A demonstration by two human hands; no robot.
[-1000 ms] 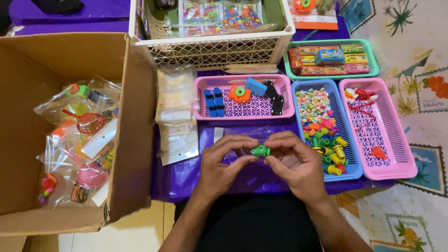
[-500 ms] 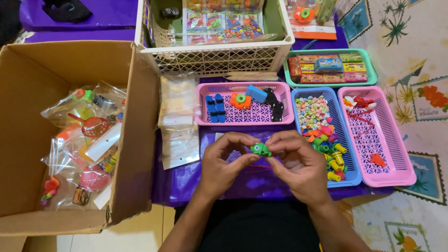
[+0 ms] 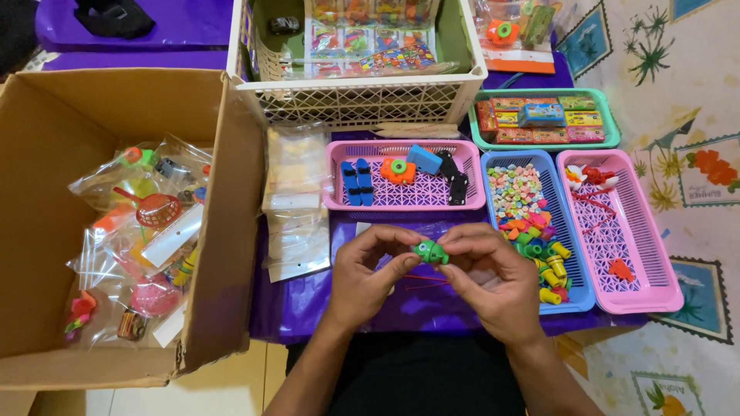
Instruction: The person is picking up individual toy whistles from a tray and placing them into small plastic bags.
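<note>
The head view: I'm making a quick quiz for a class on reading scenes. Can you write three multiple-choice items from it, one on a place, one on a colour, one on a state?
1. Where is the cardboard box?
A. To the left of the purple table
B. Inside the white basket
C. On the blue tray

2. What colour is the small toy held between the hands?
A. Red
B. Green
C. White

3. How is the toy held?
A. Lying untouched on the table
B. By the left hand alone
C. By fingers of both the left hand and the right hand

Answers: 1 A, the box stands open at the table's left edge. 2 B, the toy is green. 3 C, fingertips of both hands meet on it above the table.
</note>
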